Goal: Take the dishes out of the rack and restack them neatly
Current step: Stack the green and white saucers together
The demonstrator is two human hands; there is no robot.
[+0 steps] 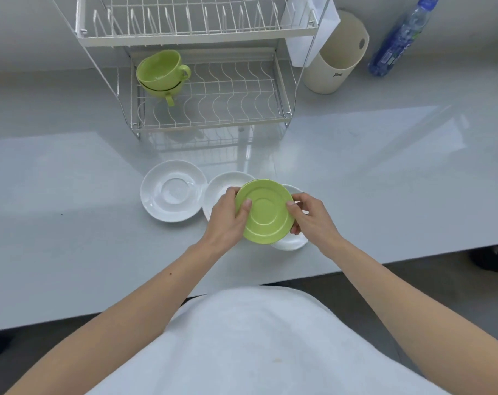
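I had the green saucer (264,212) between both hands, in front of the dish rack (207,89) and lifted over the white saucers on the counter (71,223). My left hand (227,220) pinched its left rim, thumb on top and fingers curled underneath. My right hand (310,216) pinched the right rim the same way, fingertips hidden under the dish. Both grips closed on the saucer, none spread.

To do this well, I judged: keep it level, pick one white saucer as the base, centre the green one over it, lower until the foot seats, then slide fingers out sideways. Don't drop it, glazed ceramic chips.

Count, all relative to the rack:
- Green saucers: one, in my hands.
- White saucers: three as far as I could tell. One (173,191) front-left of the rack, fully clear; one (222,186) just right of it, half hidden by my left hand; one (292,240) under the green saucer, only the edge showing.
- Green cups (160,74): two, nested together at the left end of the rack's lower shelf.
- Top shelf: no dishes.
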